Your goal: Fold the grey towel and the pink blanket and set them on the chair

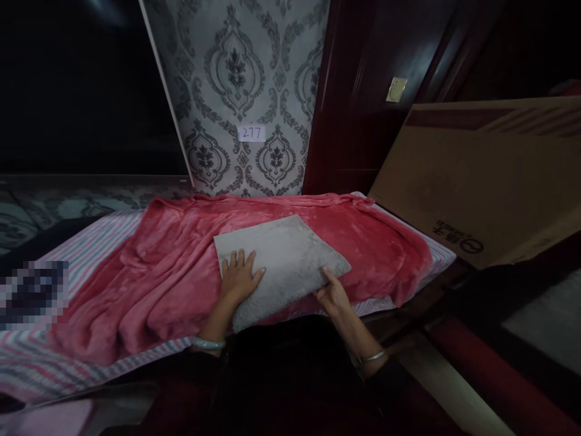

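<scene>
A folded grey towel lies on a red fleece blanket spread over a striped sheet. My left hand rests flat on the towel's near left part, fingers spread. My right hand is at the towel's near right edge, with its fingers closed on that edge. A bracelet shows on each wrist.
A large cardboard box leans at the right, over the end of the surface. Patterned grey wallpaper with a small label "277" is behind. Dark wooden panelling stands right of it. A dark screen fills the upper left.
</scene>
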`<state>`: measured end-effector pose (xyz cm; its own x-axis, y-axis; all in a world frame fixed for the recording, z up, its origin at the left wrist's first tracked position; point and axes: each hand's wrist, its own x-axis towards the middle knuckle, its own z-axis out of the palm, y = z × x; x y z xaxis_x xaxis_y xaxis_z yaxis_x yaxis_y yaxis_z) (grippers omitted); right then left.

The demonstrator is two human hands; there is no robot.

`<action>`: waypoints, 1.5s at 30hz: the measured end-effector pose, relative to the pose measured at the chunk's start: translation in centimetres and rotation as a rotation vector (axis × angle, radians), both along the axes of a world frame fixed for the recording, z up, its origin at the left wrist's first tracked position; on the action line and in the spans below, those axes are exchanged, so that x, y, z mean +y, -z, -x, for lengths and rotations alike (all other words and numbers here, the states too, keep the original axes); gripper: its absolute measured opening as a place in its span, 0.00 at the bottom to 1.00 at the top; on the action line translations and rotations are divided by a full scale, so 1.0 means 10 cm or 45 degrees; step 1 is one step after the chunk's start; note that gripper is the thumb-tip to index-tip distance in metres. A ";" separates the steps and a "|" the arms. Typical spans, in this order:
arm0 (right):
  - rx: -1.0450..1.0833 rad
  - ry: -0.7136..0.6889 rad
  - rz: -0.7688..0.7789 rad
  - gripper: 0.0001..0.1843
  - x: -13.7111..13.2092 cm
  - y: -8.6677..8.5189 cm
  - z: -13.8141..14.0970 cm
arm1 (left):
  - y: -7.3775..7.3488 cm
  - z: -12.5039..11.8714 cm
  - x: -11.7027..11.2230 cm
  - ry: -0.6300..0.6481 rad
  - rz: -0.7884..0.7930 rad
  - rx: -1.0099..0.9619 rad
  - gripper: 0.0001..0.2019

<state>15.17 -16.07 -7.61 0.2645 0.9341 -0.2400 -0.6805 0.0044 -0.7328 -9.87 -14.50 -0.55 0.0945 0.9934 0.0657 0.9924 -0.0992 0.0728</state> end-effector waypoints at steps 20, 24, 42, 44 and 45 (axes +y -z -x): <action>0.032 0.149 0.050 0.16 0.02 0.04 0.64 | -0.01 0.04 0.04 0.014 0.022 -0.045 0.34; 0.001 0.121 0.063 0.14 0.03 -0.01 0.60 | -0.16 0.13 0.19 0.071 0.069 -0.064 0.34; -0.270 -0.249 0.207 0.15 -0.05 -0.15 -1.02 | -0.32 0.09 1.19 0.205 0.354 -1.275 0.24; -0.129 -0.184 0.209 0.15 -0.12 -0.07 -0.94 | -0.33 0.05 1.17 0.215 0.390 -1.396 0.21; -0.075 -0.158 0.188 0.14 -0.15 -0.03 -0.90 | -0.34 0.03 1.16 0.199 0.401 -1.451 0.20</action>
